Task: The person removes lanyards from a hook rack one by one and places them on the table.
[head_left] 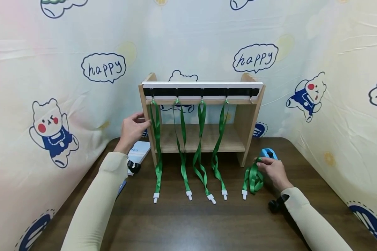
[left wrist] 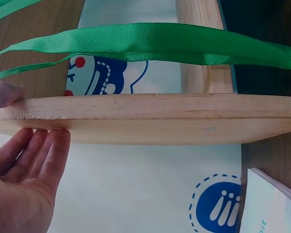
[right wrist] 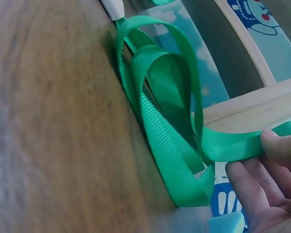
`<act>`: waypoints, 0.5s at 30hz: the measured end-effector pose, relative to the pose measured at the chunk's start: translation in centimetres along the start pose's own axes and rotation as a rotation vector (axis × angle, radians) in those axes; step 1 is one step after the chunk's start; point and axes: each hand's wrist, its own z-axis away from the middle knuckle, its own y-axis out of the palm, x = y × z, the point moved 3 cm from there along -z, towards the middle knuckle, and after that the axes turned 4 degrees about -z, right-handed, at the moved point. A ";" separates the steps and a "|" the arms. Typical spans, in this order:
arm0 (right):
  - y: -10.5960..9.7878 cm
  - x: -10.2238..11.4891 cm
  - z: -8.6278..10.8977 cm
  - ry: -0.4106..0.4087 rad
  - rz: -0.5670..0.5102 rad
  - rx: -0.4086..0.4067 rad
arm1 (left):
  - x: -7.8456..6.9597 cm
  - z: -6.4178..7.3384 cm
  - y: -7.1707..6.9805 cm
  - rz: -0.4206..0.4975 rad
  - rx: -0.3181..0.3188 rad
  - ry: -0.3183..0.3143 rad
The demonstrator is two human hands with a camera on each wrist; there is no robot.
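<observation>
A small wooden rack (head_left: 249, 129) stands at the back of the table, with a white and black hook strip (head_left: 204, 92) across its top front. Several green lanyards (head_left: 158, 143) with white clips hang from its hooks; the rightmost hook (head_left: 251, 100) is bare. My left hand (head_left: 132, 130) holds the rack's left side panel (left wrist: 150, 107), thumb on one side and fingers on the other. Low at the rack's right, my right hand (head_left: 273, 170) pinches another green lanyard (right wrist: 169, 126) between thumb and fingers. Its looped band droops to the table, with its white clip (head_left: 244, 194) at the left.
A blue object (head_left: 268, 152) sits behind my right hand, partly hidden. Left of the rack lies a white box or booklet (head_left: 140, 150), with something blue (head_left: 121, 187) near my left forearm. Printed cloth (head_left: 188, 42) surrounds the brown table (head_left: 188, 223).
</observation>
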 end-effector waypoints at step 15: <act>-0.6 1.1 0.4 -0.082 -0.213 -0.030 | -0.3 0.1 -0.1 0.014 0.004 0.010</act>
